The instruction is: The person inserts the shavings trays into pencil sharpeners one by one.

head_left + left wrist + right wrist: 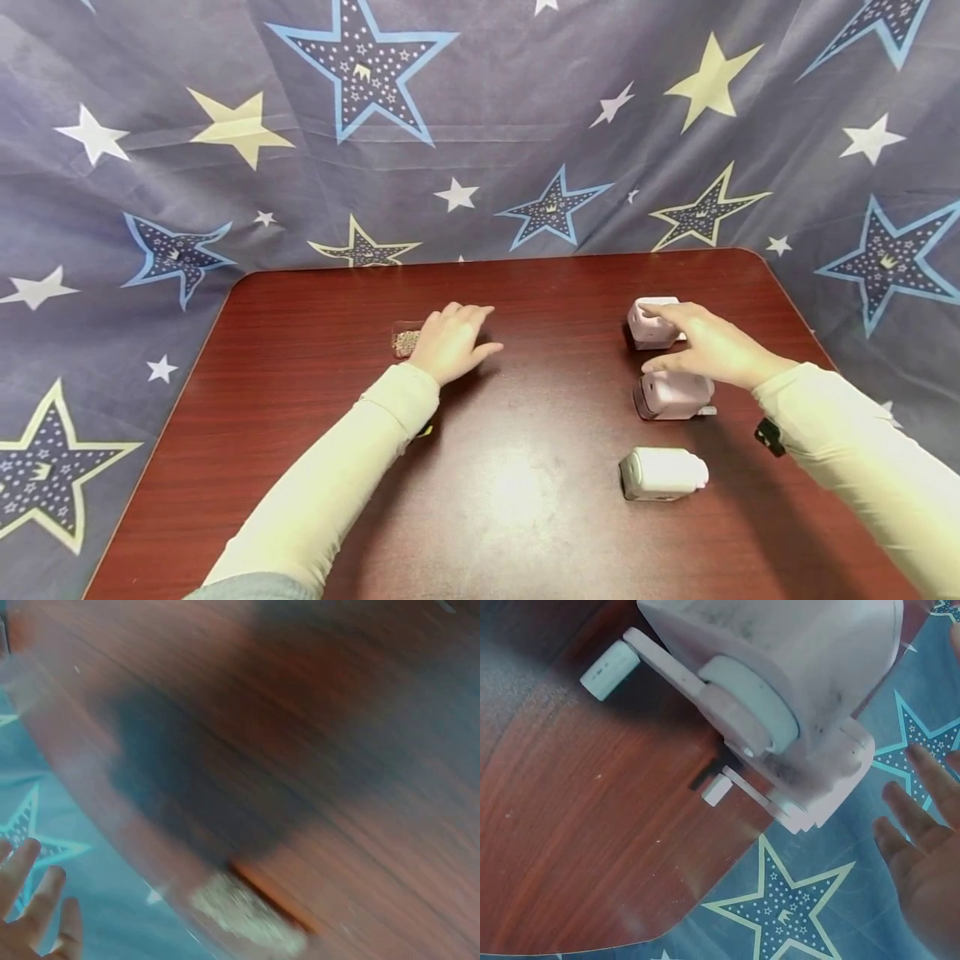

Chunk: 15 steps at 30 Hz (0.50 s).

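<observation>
Three hand-crank pencil sharpeners stand in a column on the right of the table: a pale pink one (651, 325) farthest back, a mauve-pink one (675, 396) in the middle and a whitish one (663, 473) nearest. My right hand (708, 346) hovers over the two pink ones, fingers loosely bent and holding nothing. The right wrist view shows a crank handle (611, 670) up close, with the fingers apart from it. My left hand (453, 342), fingers spread, is beside a small clear container (395, 342) of light brownish bits (247, 915), partly hidden by the hand.
The reddish-brown wooden table (525, 333) has rounded far corners. Behind it and along the sides hangs a grey-blue curtain (495, 108) printed with stars. A small black device (770, 437) sits at my right wrist.
</observation>
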Available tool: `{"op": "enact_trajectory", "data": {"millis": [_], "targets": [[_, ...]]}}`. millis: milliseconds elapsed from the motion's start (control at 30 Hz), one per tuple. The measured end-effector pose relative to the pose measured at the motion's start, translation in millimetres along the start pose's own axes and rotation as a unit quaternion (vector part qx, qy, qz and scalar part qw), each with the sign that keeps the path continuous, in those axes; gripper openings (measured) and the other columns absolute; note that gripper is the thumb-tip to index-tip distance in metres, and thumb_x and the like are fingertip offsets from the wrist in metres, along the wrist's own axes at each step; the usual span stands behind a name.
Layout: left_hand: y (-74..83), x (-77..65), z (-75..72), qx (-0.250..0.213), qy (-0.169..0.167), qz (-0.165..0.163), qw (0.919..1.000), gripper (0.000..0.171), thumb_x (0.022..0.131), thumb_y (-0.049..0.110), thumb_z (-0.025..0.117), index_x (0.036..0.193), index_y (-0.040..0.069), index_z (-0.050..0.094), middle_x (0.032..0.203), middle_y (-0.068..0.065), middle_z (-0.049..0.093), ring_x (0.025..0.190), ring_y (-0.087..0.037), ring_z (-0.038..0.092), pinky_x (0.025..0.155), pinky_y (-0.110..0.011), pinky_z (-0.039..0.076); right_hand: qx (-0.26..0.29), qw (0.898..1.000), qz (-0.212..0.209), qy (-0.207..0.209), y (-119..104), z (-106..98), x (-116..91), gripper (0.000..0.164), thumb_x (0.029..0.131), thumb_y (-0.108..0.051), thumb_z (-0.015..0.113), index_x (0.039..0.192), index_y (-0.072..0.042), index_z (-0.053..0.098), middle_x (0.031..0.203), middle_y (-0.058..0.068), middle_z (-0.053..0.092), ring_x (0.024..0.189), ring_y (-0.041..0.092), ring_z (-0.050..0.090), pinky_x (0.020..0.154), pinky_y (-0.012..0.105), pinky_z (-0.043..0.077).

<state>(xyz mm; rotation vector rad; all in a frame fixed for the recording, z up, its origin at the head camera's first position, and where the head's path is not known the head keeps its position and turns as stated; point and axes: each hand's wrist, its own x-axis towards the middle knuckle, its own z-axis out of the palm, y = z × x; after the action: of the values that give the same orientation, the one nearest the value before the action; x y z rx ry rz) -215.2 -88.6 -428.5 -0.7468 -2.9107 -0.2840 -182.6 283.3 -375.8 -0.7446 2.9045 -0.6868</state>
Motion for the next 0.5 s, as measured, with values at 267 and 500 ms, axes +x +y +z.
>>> {"op": "enact_trajectory", "data": {"millis": [267,500], "targets": [[-31.7,-12.2,-11.1,0.035,0.002,-0.012,0.9993,0.068,0.089,0.049,0.063,0.141,0.005,0.061,0.130,-0.013,0.069,0.113,-0.034,0.059,0.088,-0.050,0.048,-0.001,1.000,-0.011,0.007,-2,-7,8,0.088,0.075,-0.043,0.081,0.141,0.007,0.054,0.137,0.030,0.058,0.128,0.042,0.052,0.105,0.057,0.038],[-60.1,-23.2,-20.4,0.043,-0.007,-0.029,0.9986,0.072,0.086,0.049,0.067,0.141,0.004,0.060,0.131,-0.014,0.068,0.115,-0.036,0.057,0.088,-0.053,0.046,0.001,1.000,-0.016,0.012,-1,-12,13,0.090,0.074,-0.044,0.082,0.141,0.008,0.054,0.136,0.031,0.058,0.129,0.043,0.052,0.107,0.057,0.036]]}}
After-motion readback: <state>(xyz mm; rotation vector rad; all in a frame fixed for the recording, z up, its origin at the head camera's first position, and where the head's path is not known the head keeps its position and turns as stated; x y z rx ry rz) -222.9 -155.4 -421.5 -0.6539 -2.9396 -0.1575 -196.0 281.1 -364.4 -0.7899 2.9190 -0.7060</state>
